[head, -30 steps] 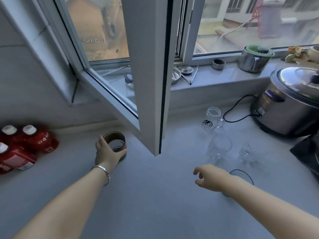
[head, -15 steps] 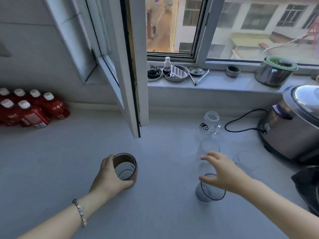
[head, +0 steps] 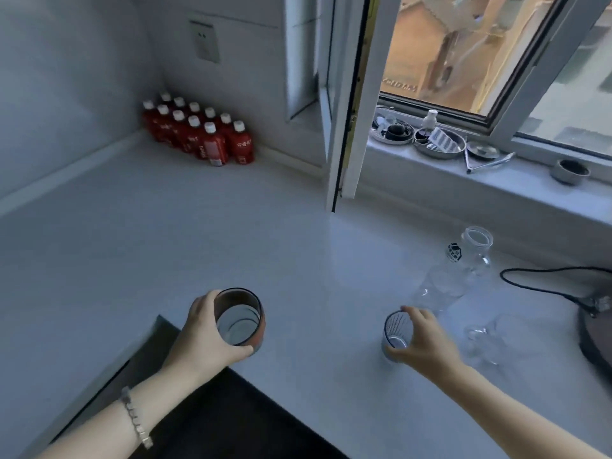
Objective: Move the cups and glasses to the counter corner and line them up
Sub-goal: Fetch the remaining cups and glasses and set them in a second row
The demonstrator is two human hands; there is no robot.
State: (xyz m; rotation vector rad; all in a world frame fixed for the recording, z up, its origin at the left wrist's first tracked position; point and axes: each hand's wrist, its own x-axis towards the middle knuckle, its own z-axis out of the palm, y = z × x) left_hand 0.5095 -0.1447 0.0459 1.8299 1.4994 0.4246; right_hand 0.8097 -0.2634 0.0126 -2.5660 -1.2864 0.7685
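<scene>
My left hand point(head: 203, 339) grips a brown-red cup point(head: 239, 321) near the inner edge of the white counter point(head: 165, 233). To the right, my right hand point(head: 422, 342) holds a small clear glass with a dark rim point(head: 395, 332) by its side. Behind it stand a clear glass mug with a black logo point(head: 470, 256) and a clear tumbler point(head: 438, 291). Another clear stemmed glass point(head: 486, 339) stands right of my right hand.
Several red bottles point(head: 202, 134) fill the far counter corner. An open window sash point(head: 344, 104) juts over the counter. The sill point(head: 496, 180) holds metal dishes and a small bowl. A black cord point(head: 546, 283) and a cooker's edge point(head: 596, 332) sit at the right.
My right hand has closed round the dark-rimmed glass it was hovering over. My left hand still holds the brown-red cup. The view has swung left, showing the corner with the bottles.
</scene>
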